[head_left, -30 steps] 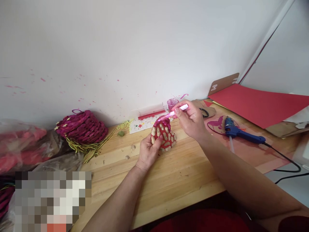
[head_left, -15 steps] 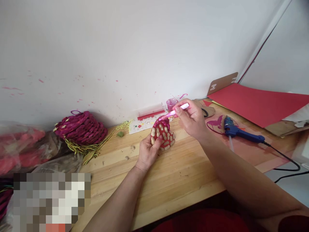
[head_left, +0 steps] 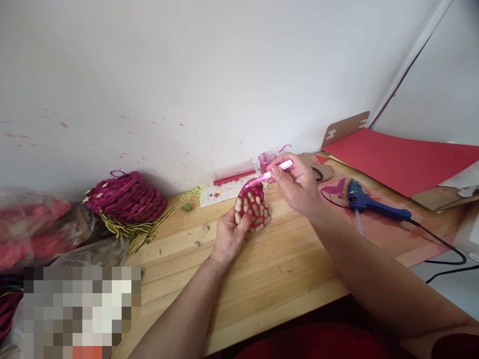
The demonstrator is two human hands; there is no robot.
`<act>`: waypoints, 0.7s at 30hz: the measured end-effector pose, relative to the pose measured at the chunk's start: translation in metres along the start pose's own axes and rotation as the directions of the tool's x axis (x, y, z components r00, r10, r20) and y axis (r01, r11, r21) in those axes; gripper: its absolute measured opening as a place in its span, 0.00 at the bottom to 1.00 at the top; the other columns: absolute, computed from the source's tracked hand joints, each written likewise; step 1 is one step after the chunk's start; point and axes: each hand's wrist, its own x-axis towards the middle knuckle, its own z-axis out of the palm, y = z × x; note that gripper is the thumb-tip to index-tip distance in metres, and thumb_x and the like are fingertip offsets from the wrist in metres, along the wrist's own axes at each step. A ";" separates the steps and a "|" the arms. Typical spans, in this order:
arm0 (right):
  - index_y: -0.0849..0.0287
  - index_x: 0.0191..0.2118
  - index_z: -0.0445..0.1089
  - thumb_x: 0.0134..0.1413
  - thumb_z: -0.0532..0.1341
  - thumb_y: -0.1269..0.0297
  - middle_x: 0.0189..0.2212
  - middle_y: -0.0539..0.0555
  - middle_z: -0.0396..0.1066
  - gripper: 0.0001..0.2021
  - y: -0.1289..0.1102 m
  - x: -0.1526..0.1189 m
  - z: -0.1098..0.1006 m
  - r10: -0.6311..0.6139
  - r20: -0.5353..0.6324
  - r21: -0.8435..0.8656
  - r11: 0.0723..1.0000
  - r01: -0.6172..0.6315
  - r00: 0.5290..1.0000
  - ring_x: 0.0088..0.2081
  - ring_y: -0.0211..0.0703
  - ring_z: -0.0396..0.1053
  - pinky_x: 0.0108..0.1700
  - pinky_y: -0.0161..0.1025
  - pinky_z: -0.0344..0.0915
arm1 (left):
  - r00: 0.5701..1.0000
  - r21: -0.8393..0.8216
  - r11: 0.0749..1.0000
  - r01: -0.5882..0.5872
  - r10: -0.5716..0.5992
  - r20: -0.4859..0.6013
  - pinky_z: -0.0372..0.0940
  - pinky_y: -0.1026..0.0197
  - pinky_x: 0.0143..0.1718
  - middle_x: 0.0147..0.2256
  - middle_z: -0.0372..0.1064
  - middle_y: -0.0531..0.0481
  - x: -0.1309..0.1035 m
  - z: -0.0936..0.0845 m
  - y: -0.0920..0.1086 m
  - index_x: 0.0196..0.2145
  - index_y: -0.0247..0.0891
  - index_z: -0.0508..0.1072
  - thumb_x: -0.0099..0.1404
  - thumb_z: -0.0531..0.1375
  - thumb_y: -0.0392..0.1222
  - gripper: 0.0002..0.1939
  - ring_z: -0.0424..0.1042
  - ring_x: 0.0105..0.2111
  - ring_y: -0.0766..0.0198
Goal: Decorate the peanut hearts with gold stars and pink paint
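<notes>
My left hand grips a red rounded craft piece covered with peanuts in their shells, thumb over its front. The upper part of the piece is coated in magenta paint; the rest of the peanuts are bare tan. In my right hand is a white-handled paintbrush, pinched between thumb and fingers. Its pink-stained tip touches the painted top of the piece. Just behind the brush, against the wall, stands a small clear cup smeared with magenta paint.
A magenta peanut-covered craft with yellow yarn lies at left, beside plastic bags. Star-dotted paper is near the wall. A blue glue gun with a black cord, scissors and red card are at right.
Almost nothing differs. Both hands, the brush and the peanut-covered piece stay in nearly the same place, with the brush tip still at its top.
</notes>
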 end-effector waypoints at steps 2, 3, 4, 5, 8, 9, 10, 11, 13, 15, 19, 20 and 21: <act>0.52 0.36 0.71 0.64 0.64 0.46 0.29 0.48 0.71 0.15 -0.001 0.000 0.000 0.009 0.009 -0.028 1.000 -0.008 1.000 0.30 0.40 0.69 0.37 0.42 0.69 | 1.000 0.010 1.000 -0.005 0.005 -0.003 0.68 0.62 0.37 0.29 0.76 0.51 0.000 0.000 0.000 0.33 0.36 0.77 0.63 0.66 0.56 0.17 0.70 0.29 0.63; 0.52 0.36 0.71 0.64 0.64 0.46 0.28 0.48 0.71 0.15 -0.001 0.000 -0.001 0.005 0.003 -0.052 0.999 -0.004 1.000 0.30 0.41 0.69 0.37 0.43 0.69 | 1.000 0.015 1.000 -0.008 0.008 -0.002 0.68 0.62 0.37 0.29 0.76 0.51 -0.001 0.000 0.000 0.33 0.36 0.77 0.64 0.66 0.55 0.17 0.70 0.29 0.63; 0.52 0.35 0.71 0.64 0.64 0.46 0.28 0.48 0.72 0.15 -0.001 0.001 -0.002 -0.004 -0.005 -0.073 0.997 0.003 1.000 0.30 0.41 0.69 0.37 0.43 0.68 | 1.000 0.019 1.000 -0.012 0.012 0.001 0.68 0.62 0.37 0.29 0.76 0.51 -0.001 0.000 0.001 0.33 0.36 0.77 0.64 0.65 0.55 0.17 0.70 0.29 0.63; 0.52 0.35 0.71 0.64 0.65 0.47 0.29 0.48 0.72 0.14 -0.001 0.001 -0.002 -0.013 -0.013 -0.085 0.996 0.012 1.000 0.30 0.41 0.69 0.37 0.43 0.68 | 1.000 0.021 1.000 -0.018 0.018 0.005 0.68 0.62 0.37 0.29 0.76 0.51 -0.002 0.000 0.001 0.33 0.36 0.77 0.64 0.65 0.55 0.17 0.70 0.29 0.63; 0.52 0.35 0.71 0.65 0.64 0.47 0.31 0.49 0.72 0.14 -0.002 0.001 -0.003 -0.024 -0.022 -0.055 0.998 0.023 0.999 0.30 0.40 0.69 0.37 0.42 0.68 | 0.999 0.030 0.999 -0.039 0.039 0.020 0.68 0.62 0.37 0.30 0.77 0.50 -0.003 -0.001 0.000 0.35 0.36 0.78 0.65 0.65 0.54 0.17 0.70 0.30 0.63; 0.52 0.35 0.71 0.65 0.64 0.48 0.30 0.49 0.72 0.14 -0.002 0.001 -0.003 -0.024 -0.014 -0.041 0.999 0.024 1.000 0.30 0.40 0.69 0.37 0.42 0.68 | 0.999 0.036 0.998 -0.046 0.045 0.024 0.68 0.63 0.37 0.30 0.77 0.51 -0.003 -0.001 0.000 0.35 0.36 0.78 0.66 0.64 0.54 0.16 0.70 0.30 0.63; 0.52 0.36 0.71 0.66 0.64 0.48 0.30 0.49 0.71 0.14 -0.002 0.000 -0.002 -0.026 -0.001 -0.030 0.999 0.026 1.000 0.30 0.40 0.69 0.37 0.42 0.68 | 0.998 0.042 0.998 -0.051 0.050 0.026 0.67 0.63 0.37 0.30 0.77 0.51 -0.003 -0.001 -0.001 0.35 0.36 0.78 0.66 0.64 0.54 0.16 0.70 0.30 0.63; 0.52 0.36 0.71 0.66 0.63 0.49 0.29 0.48 0.71 0.13 -0.002 0.000 -0.002 -0.027 0.013 -0.022 0.999 0.027 1.000 0.30 0.40 0.68 0.37 0.41 0.68 | 0.998 0.045 0.998 -0.054 0.053 0.027 0.67 0.63 0.37 0.30 0.77 0.51 -0.002 -0.002 -0.002 0.35 0.36 0.78 0.66 0.64 0.54 0.16 0.70 0.30 0.63; 0.53 0.37 0.71 0.66 0.63 0.50 0.28 0.48 0.70 0.13 -0.001 0.000 -0.002 -0.017 0.027 -0.013 1.000 0.017 1.000 0.29 0.39 0.68 0.37 0.41 0.67 | 0.999 0.043 0.998 -0.048 0.047 0.025 0.67 0.63 0.38 0.30 0.76 0.51 -0.002 -0.002 -0.003 0.35 0.36 0.78 0.66 0.64 0.54 0.16 0.70 0.30 0.63; 0.53 0.36 0.71 0.65 0.64 0.48 0.29 0.48 0.71 0.14 0.001 0.001 -0.003 0.003 0.008 -0.015 1.000 -0.002 1.000 0.29 0.38 0.68 0.35 0.40 0.67 | 0.999 0.033 0.999 -0.033 0.032 0.017 0.67 0.62 0.38 0.30 0.76 0.51 -0.001 -0.002 -0.003 0.34 0.36 0.78 0.66 0.64 0.54 0.17 0.70 0.30 0.63; 0.53 0.35 0.71 0.62 0.66 0.44 0.28 0.48 0.70 0.17 0.005 0.003 -0.004 0.057 -0.014 -0.007 0.998 -0.057 0.998 0.28 0.38 0.68 0.33 0.39 0.68 | 1.000 0.016 1.000 -0.013 0.013 0.003 0.67 0.62 0.37 0.30 0.75 0.51 -0.001 -0.001 -0.002 0.33 0.36 0.77 0.64 0.65 0.55 0.17 0.69 0.30 0.63; 0.53 0.35 0.71 0.61 0.66 0.44 0.28 0.48 0.71 0.17 0.006 0.004 -0.004 0.074 -0.019 0.019 0.997 -0.074 0.997 0.28 0.38 0.68 0.33 0.39 0.68 | 1.000 0.015 1.000 -0.014 0.014 0.007 0.67 0.62 0.38 0.30 0.75 0.51 -0.001 -0.001 -0.002 0.33 0.36 0.77 0.64 0.65 0.55 0.17 0.70 0.30 0.63; 0.53 0.35 0.71 0.60 0.67 0.43 0.28 0.48 0.71 0.18 0.007 0.004 -0.004 0.090 -0.025 0.054 0.995 -0.088 0.996 0.28 0.38 0.68 0.33 0.39 0.68 | 1.000 0.016 1.000 -0.016 0.016 0.011 0.67 0.62 0.38 0.30 0.76 0.51 -0.001 -0.001 -0.001 0.34 0.36 0.77 0.64 0.65 0.55 0.17 0.70 0.30 0.63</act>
